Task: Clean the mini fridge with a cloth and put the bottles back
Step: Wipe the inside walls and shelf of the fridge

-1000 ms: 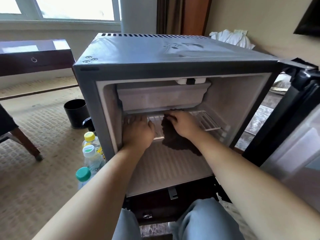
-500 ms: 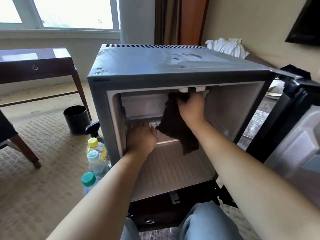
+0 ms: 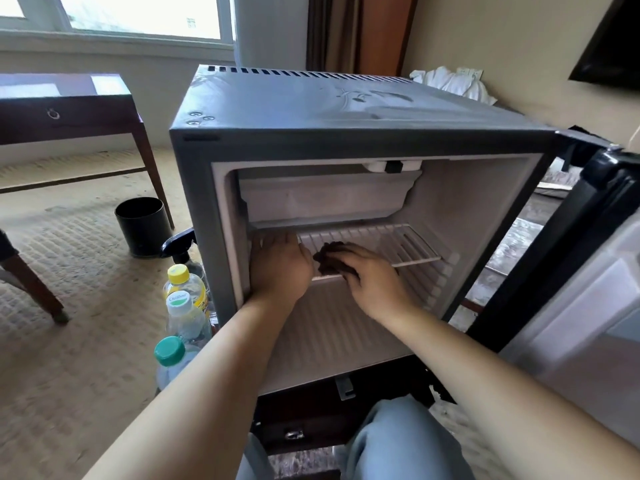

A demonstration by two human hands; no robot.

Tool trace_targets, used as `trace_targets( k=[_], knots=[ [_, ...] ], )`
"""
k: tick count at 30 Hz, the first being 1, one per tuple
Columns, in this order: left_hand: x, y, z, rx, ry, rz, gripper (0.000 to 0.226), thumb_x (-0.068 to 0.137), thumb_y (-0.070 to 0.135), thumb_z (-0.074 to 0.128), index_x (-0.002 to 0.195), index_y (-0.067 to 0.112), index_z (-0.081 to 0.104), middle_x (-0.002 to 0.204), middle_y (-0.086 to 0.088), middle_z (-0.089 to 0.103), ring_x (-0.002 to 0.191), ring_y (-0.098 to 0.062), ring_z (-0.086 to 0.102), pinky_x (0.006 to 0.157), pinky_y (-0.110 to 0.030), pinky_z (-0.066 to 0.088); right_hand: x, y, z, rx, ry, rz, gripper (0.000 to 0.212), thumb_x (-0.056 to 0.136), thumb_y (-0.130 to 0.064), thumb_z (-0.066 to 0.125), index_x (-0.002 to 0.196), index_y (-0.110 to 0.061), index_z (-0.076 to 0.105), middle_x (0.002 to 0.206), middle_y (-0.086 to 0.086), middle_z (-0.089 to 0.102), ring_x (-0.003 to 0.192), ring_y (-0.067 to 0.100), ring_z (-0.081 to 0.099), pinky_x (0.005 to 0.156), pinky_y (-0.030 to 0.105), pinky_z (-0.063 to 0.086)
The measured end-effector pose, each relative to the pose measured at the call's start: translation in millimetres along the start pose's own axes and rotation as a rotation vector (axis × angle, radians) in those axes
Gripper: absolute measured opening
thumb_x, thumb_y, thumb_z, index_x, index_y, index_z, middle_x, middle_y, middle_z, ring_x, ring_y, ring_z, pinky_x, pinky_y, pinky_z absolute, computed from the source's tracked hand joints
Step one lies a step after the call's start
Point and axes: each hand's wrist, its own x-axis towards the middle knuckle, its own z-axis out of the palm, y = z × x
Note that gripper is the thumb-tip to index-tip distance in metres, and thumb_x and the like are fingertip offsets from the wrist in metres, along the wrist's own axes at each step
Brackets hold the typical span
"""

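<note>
The grey mini fridge stands open in front of me, its door swung to the right. My right hand presses a bunched dark brown cloth onto the white wire shelf. My left hand lies flat on the shelf's left end, against the inner wall. Three bottles stand on the carpet left of the fridge: a yellow-capped one, a white-capped one and a green-capped one.
A black spray bottle and a black bin sit on the carpet behind the bottles. A dark wooden table stands at left, a chair leg at far left. White cloths lie behind the fridge.
My right hand came down with the cloth from the top of the fridge interior to the wire shelf, and the cloth is now bunched. My left hand has stayed on the shelf.
</note>
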Motion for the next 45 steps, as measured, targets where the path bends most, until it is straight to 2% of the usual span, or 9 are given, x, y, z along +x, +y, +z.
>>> trace_targets(
  k=[6,15,19,23,28,31,38,42,45],
  knots=[
    [1.7,-1.3,2.3,0.001,-0.021,-0.004,0.044,0.099,0.028,0.029,0.136,0.009,0.045,0.139,-0.013,0.048,0.13,-0.028,0.039,0.115,-0.04,0.019,78.2,14.8,22.2,-0.026,-0.116,0.164,0.034,0.099,-0.02,0.047,0.129,-0.027,0.06,0.126,0.006,0.063,0.11,0.026,0.06,0.095,0.035,0.048],
    [2.8,-0.8,4.7,-0.007,-0.004,-0.005,0.041,0.098,0.028,0.03,0.129,0.008,0.05,0.131,-0.012,0.054,0.124,-0.028,0.044,0.112,-0.041,0.022,-6.0,-2.0,-18.8,0.048,-0.098,-0.004,0.04,0.094,-0.004,0.053,0.124,-0.028,0.064,0.127,-0.011,0.058,0.122,0.008,0.049,0.101,0.016,0.03],
    [2.3,-0.9,5.3,0.0,0.002,-0.009,0.04,0.098,0.029,0.032,0.124,0.007,0.053,0.127,-0.014,0.056,0.12,-0.03,0.045,0.111,-0.041,0.024,40.8,9.5,1.7,-0.017,-0.102,0.062,0.035,0.095,-0.012,0.052,0.124,-0.028,0.064,0.124,0.003,0.064,0.113,0.022,0.058,0.096,0.032,0.045],
    [3.0,-1.6,5.2,0.012,0.005,-0.013,0.042,0.098,0.03,0.032,0.128,0.009,0.051,0.13,-0.014,0.055,0.122,-0.03,0.045,0.111,-0.041,0.026,69.4,7.1,21.2,-0.109,-0.094,0.125,0.038,0.096,-0.012,0.049,0.128,-0.028,0.062,0.124,0.007,0.062,0.105,0.025,0.061,0.089,0.035,0.05],
    [4.4,1.2,1.7,0.035,-0.022,-0.024,0.04,0.098,0.028,0.032,0.123,0.006,0.053,0.124,-0.017,0.056,0.117,-0.032,0.047,0.108,-0.041,0.029,13.8,-5.1,-1.0,-0.151,-0.093,-0.021,0.047,0.088,-0.002,0.052,0.129,-0.025,0.062,0.131,0.001,0.06,0.123,0.025,0.051,0.103,0.033,0.039],
    [4.7,0.4,2.9,0.038,-0.015,-0.025,0.041,0.097,0.028,0.031,0.124,0.006,0.053,0.124,-0.017,0.057,0.117,-0.032,0.047,0.108,-0.041,0.029,-22.4,-3.9,-12.2,-0.217,-0.064,-0.098,0.046,0.085,-0.005,0.052,0.128,-0.018,0.063,0.133,0.007,0.059,0.13,0.032,0.047,0.111,0.044,0.035],
    [4.1,-0.7,3.9,0.001,-0.002,-0.02,0.041,0.097,0.028,0.032,0.128,0.008,0.052,0.127,-0.015,0.056,0.121,-0.03,0.045,0.109,-0.04,0.028,45.3,24.1,-19.7,-0.341,-0.078,0.298,0.042,0.096,-0.013,0.045,0.134,-0.031,0.055,0.15,0.015,0.037,0.131,0.035,0.043,0.104,0.04,0.039],
    [3.0,-0.7,3.7,0.009,-0.017,-0.016,0.044,0.098,0.029,0.031,0.132,0.009,0.049,0.132,-0.014,0.053,0.124,-0.029,0.044,0.11,-0.041,0.027,77.8,9.7,5.0,-0.288,-0.047,0.326,0.034,0.096,-0.016,0.048,0.126,-0.024,0.061,0.123,0.009,0.061,0.109,0.028,0.059,0.085,0.034,0.049],
    [2.3,-0.2,3.1,0.012,-0.023,-0.021,0.044,0.099,0.029,0.03,0.133,0.008,0.048,0.134,-0.014,0.052,0.125,-0.03,0.044,0.111,-0.041,0.027,57.8,9.0,3.8,-0.149,-0.023,0.212,0.038,0.093,-0.014,0.049,0.128,-0.022,0.06,0.127,0.005,0.062,0.113,0.026,0.058,0.096,0.037,0.048]
  ],
)
